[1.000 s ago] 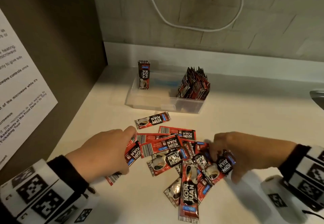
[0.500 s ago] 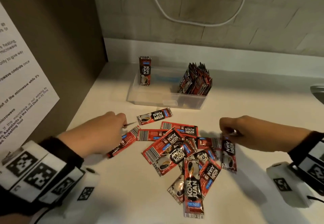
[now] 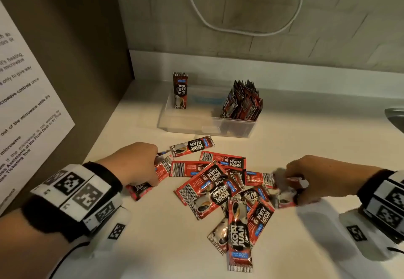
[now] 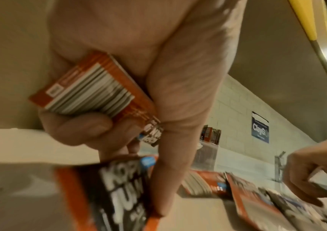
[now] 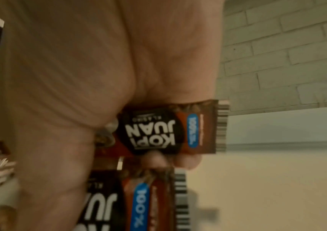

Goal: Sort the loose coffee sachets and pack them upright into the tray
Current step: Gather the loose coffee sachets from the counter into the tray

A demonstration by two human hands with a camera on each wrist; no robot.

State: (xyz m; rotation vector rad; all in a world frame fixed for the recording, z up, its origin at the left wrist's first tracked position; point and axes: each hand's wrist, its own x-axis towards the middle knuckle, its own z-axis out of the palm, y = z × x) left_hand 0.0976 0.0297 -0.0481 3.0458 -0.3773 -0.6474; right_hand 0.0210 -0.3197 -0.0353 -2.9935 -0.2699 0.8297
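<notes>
The loose red-and-black foil coffee sachets (image 3: 220,189) lie flat in an overlapping heap on the pale desk (image 3: 306,147), between the two hands, their long axes pointing every way. The clear plastic rectangular tray (image 3: 205,125) sits beyond the heap toward the wall, well apart from both hands, with one sachet standing at its left end and a leaning bundle at its right. The left hand (image 3: 135,165) is at the heap's left edge, fingers (image 4: 79,126) curled round a held sachet (image 4: 91,90) barcode side out, with another sachet under them. The right hand (image 3: 323,180) is at the heap's right edge, pinching a sachet (image 5: 176,128) that lies crosswise to the palm. Judging from this, both hands are gathering, and each sachet must be turned on end before the reach forward to the tray.
</notes>
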